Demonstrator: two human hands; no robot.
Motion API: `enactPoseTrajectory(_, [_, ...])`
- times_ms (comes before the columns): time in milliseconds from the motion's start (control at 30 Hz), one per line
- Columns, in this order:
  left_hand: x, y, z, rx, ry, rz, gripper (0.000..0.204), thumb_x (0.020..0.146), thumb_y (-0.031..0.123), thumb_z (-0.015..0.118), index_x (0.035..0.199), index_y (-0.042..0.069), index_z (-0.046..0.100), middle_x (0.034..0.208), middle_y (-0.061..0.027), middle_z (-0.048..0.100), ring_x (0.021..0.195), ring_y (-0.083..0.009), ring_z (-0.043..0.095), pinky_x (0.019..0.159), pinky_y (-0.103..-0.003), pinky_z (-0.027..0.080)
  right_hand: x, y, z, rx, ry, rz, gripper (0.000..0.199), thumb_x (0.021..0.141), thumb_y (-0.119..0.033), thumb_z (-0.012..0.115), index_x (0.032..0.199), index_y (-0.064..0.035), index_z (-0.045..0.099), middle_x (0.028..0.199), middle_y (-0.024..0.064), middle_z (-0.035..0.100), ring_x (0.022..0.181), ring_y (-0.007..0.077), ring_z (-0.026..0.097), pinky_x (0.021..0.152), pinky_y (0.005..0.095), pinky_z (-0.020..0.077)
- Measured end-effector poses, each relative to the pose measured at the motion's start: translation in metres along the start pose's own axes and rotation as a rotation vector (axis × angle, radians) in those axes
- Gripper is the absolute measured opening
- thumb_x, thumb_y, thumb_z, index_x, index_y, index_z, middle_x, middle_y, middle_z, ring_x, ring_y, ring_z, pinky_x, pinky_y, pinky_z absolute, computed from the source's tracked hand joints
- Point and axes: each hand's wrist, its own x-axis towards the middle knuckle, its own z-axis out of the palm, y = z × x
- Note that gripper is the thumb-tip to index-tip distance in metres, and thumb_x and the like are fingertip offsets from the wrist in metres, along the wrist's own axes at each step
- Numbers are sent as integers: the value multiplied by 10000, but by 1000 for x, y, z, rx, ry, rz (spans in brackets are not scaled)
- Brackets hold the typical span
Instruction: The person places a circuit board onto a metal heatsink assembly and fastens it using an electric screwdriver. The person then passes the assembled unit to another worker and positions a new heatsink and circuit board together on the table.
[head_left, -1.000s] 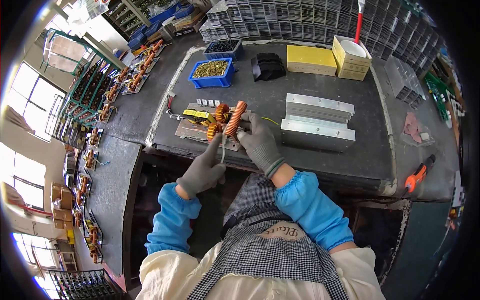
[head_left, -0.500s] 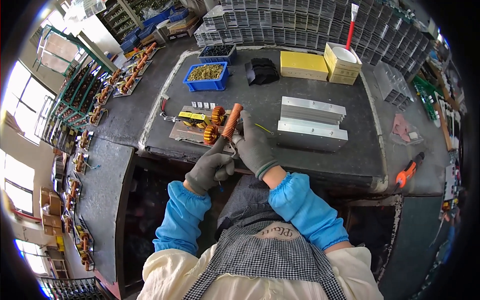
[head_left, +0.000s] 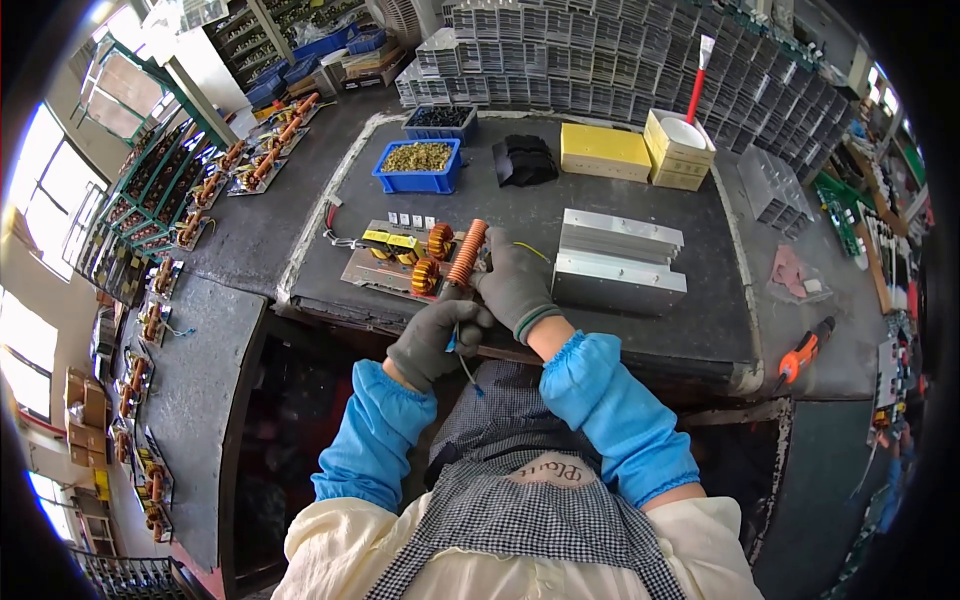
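A circuit board [head_left: 362, 272] lies near the front of the bench mat. It carries a tall copper coil [head_left: 467, 254], two orange-copper ring coils [head_left: 425, 276] and yellow-wrapped transformers [head_left: 391, 246]. My right hand [head_left: 517, 285], in a grey glove, is closed at the board's right end beside the copper coil; its fingertips are partly hidden. Below the coil, at the board's front edge, my gloved left hand [head_left: 437, 340] is closed on a thin wire [head_left: 467, 370] with blue ends, which hangs toward my lap. A yellow-green wire [head_left: 532, 249] sticks out behind my right hand.
Right of the board stands a finned aluminium heat sink [head_left: 618, 265]. Farther back are a blue bin of brass-coloured parts [head_left: 418, 181], black pieces [head_left: 524, 161], a yellow box [head_left: 604, 152] and a carton [head_left: 682, 150] with a brush. An orange-handled tool [head_left: 803, 352] lies at right.
My left hand has shifted a little right, and more of the blue-ended wire now hangs below it. My right hand stays at the board's right end. The whole view has shifted slightly.
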Motion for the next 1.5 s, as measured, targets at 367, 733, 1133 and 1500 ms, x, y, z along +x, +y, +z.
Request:
enactPoseTrajectory(367, [-84, 33, -4, 1226, 73, 44, 826, 965, 337, 717, 1616, 70, 283, 1221, -252, 710, 1184, -361, 687, 1003, -401, 529, 38, -28, 4, -984, 94, -446, 471, 928, -192, 607, 1379, -61, 569, 962, 62, 737, 875, 248, 721, 658, 392, 547])
enactPoseTrajectory(733, [33, 185, -122, 1813, 419, 53, 466, 1004, 419, 655, 1295, 58, 700, 1134, -128, 765, 1068, -259, 728, 951, -376, 537, 120, -57, -100, -1148, 250, -511, 191, 916, -219, 631, 1080, -158, 708, 970, 20, 747, 940, 227, 720, 768, 419, 509])
enactPoseTrajectory(1133, [30, 172, -138, 1538, -36, -288, 599, 968, 597, 642, 1140, 34, 755, 951, -119, 752, 906, -216, 678, 853, -393, 528, 93, -93, 1, -346, -493, -511, 324, 972, -321, 614, 1155, -60, 671, 1161, 187, 658, 1100, 391, 645, 962, 478, 508])
enactPoseTrajectory(1500, [23, 154, -102, 1977, -4, 4, 623, 777, 538, 810, 1170, 77, 667, 970, -164, 733, 978, -372, 697, 889, -473, 517, 102, -101, 16, -549, -671, -556, 326, 920, -299, 687, 1126, -47, 708, 1122, 174, 712, 987, 365, 716, 831, 465, 568])
